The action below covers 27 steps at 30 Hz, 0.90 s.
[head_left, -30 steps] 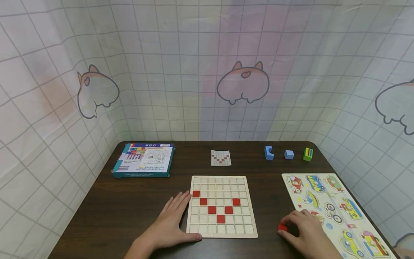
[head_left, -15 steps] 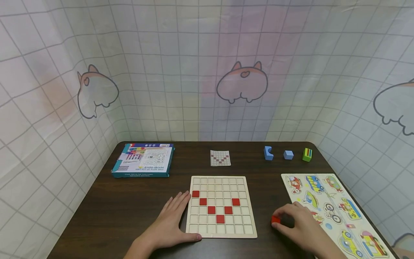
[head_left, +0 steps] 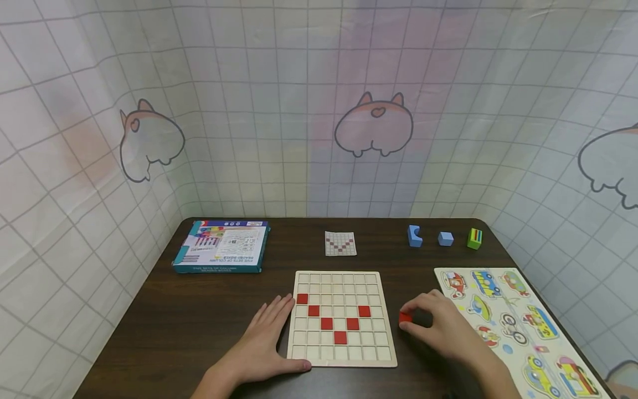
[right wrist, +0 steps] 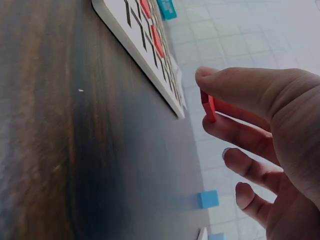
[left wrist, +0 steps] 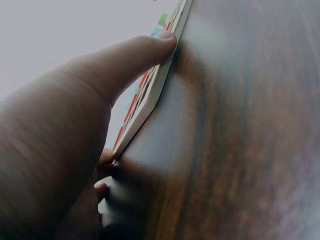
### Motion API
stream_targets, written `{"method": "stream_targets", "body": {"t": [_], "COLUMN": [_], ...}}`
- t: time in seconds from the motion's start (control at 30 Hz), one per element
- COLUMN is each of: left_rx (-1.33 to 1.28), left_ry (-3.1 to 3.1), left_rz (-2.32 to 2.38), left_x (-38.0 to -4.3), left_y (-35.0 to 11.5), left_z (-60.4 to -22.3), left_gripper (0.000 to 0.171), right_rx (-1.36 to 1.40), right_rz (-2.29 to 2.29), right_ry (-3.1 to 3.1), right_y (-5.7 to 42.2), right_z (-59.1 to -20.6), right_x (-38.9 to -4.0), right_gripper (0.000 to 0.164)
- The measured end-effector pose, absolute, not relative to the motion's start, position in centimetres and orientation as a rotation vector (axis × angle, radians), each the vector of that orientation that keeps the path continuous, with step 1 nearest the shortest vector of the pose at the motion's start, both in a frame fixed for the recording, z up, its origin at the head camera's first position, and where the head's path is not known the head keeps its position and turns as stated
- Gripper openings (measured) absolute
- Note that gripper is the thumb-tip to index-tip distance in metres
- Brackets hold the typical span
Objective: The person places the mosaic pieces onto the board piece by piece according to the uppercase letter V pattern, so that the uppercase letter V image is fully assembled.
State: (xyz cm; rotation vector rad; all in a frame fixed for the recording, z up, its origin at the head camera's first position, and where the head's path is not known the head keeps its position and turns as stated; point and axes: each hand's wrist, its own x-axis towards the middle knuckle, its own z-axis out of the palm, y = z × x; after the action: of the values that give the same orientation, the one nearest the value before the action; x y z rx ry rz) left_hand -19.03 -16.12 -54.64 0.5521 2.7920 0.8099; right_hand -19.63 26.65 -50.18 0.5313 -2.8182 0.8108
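A pale wooden grid board (head_left: 341, 364) lies on the dark table, with several red square tiles (head_left: 326, 323) set in its cells in a V-like pattern. My left hand (head_left: 261, 346) rests beside it, fingers extended along the left edge. In the left wrist view, the thumb (left wrist: 162, 42) lies at the board's edge. Just right of the board, my right hand (head_left: 443, 327) pinches another red tile (right wrist: 209, 106) between thumb and fingertips, above the table. The remaining fingers of that hand are loosely bent and hold nothing.
A small printed pattern card (head_left: 340, 244) lies behind the board. At the back left is a flat teal box (head_left: 221, 249). Blue blocks (head_left: 446, 239) and a green striped block (head_left: 475, 238) stand back right. A vehicle picture puzzle board (head_left: 508, 302) lies on the right.
My right hand has moved left and forward, from beside the puzzle board towards the grid board's right edge, carrying the red tile. My left hand has stayed in place.
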Motion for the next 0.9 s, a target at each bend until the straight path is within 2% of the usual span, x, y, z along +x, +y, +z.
{"method": "stream_targets", "body": {"t": [0.9], "left_rx": [0.527], "left_ry": [2.785], "left_rz": [0.805], "left_x": [-19.1], "left_y": [-16.0], "left_z": [-54.8], "left_gripper": [0.142], "right_rx": [0.540], "right_rz": [0.930], "right_ry": [-2.883], "right_y": [23.7], "right_z": [-51.9], "right_x": [-24.6], "right_gripper": [0.021]}}
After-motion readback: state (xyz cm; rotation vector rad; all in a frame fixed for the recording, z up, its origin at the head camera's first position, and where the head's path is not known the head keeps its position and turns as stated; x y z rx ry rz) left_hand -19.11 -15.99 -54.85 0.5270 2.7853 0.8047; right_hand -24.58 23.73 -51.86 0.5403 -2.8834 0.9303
